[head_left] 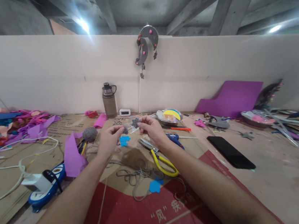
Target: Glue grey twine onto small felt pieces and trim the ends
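Above the cardboard, my right hand (151,129) pinches a small grey felt star (135,122) between thumb and fingertips. My left hand (112,140) is closed in a pinch beside it, with a small dark grey piece (125,130) at its fingertips, too small to make out fully. Blue felt flower shapes (125,140) lie below the hands, and another blue flower (155,186) lies nearer me. Loose grey yarn (138,175) is tangled on the cardboard. Yellow-handled scissors (164,163) lie under my right wrist. A grey yarn ball (90,134) sits left of my left hand.
A blue glue gun (175,140) and a black phone (230,151) lie to the right. A blue power strip (48,190) with a white plug stands left. A bottle (109,101) and a metal bowl (164,119) stand behind. Felt scraps (31,128) pile up far left.
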`<state>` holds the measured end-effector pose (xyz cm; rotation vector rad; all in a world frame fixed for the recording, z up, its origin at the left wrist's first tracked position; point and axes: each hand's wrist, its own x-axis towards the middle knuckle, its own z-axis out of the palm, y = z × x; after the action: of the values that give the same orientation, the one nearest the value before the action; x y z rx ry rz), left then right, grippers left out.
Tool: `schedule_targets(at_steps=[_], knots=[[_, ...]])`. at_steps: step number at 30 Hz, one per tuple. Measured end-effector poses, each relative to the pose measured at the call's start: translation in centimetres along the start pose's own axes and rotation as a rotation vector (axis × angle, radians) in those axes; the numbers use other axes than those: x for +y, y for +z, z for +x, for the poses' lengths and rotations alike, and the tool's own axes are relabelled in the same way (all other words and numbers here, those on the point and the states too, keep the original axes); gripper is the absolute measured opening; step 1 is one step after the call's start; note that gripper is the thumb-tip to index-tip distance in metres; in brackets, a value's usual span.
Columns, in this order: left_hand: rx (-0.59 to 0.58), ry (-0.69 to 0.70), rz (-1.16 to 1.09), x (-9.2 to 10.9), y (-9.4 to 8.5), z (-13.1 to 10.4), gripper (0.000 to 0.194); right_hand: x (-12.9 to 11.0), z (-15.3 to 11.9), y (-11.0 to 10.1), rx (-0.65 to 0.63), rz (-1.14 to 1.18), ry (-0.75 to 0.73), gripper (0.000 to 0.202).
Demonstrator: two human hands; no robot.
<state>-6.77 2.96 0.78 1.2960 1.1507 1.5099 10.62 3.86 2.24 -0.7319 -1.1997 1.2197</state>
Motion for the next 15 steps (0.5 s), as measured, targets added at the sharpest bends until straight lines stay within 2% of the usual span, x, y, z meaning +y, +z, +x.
schedule_targets(at_steps=[7, 12, 15], knots=[[-0.035, -0.019, -0.045, -0.09, -0.04, 0.25, 0.03, -0.24, -0.19, 0.11, -0.016, 0.01, -0.001, 0.018], [0.022, -0.058, -0.092, 0.09, 0.02, 0.26, 0.031, -0.14, -0.12, 0.1, -0.086, 0.02, 0.018, 0.018], [0.026, -0.049, -0.089, 0.31, 0.11, 0.1, 0.032, -0.06, -0.14, 0.14, -0.083, 0.006, 0.026, 0.016]])
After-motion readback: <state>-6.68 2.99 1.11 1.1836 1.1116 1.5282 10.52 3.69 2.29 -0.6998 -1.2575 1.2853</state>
